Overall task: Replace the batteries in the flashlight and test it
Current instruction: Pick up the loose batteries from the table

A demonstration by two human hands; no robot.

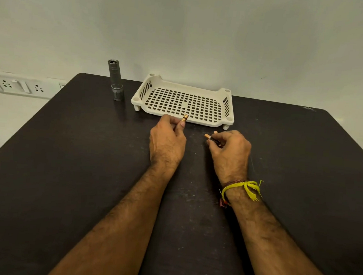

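Both hands hold batteries; torch stands apart at the back.
Left hand (pixel 167 140) w/ grip pinched on a copper-topped black cylindrical battery (pixel 184 118), by the white perforated plastic tray (pixel 218 123). Right hand (pixel 231 150) grips a second copper-and-black battery (pixel 211 138). Upright grey metal flashlight (pixel 115 81) stands far-left on the dark worktop (pixel 66 172), well apart from both.

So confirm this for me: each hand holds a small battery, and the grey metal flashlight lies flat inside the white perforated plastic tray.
Not quite. In the head view the grey metal flashlight stands upright on the dark table, left of the white perforated plastic tray, not inside it. The rest holds: the left hand and right hand each hold a small battery.
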